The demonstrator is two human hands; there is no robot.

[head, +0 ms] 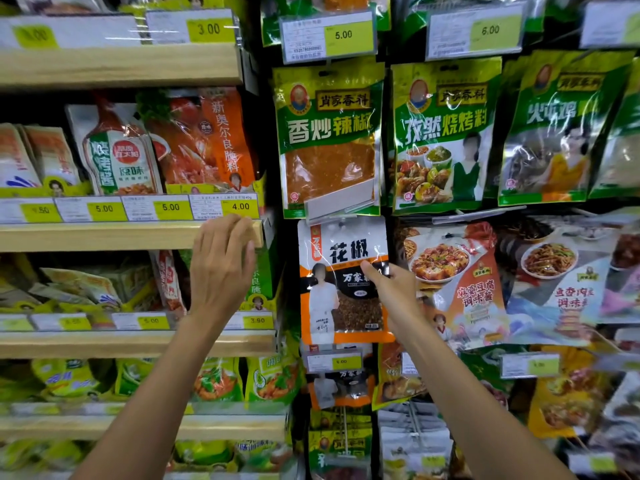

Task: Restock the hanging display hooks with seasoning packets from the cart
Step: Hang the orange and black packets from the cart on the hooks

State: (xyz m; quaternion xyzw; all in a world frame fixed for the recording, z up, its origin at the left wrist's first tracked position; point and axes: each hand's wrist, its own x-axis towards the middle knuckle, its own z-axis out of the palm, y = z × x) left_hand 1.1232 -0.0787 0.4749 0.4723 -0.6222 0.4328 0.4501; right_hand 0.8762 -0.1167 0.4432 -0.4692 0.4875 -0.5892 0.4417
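A white, orange and black peppercorn seasoning packet (337, 271) hangs at the middle of the hook display, under a clear price flap (341, 202). My right hand (391, 285) grips its right edge, thumb on the front. My left hand (221, 261) is raised in front of the wooden shelf edge to the left, fingers together and slightly curled, holding nothing. Above the packet hangs a green chili powder packet (329, 140). The hook itself is hidden behind the packet's top. No cart is in view.
Green cumin barbecue packets (445, 136) and more green packets (561, 133) hang on the right. Tofu sauce packets (460, 282) hang beside my right hand. Wooden shelves (121, 235) with price tags and sauce pouches fill the left. More peppercorn packets (341, 386) hang below.
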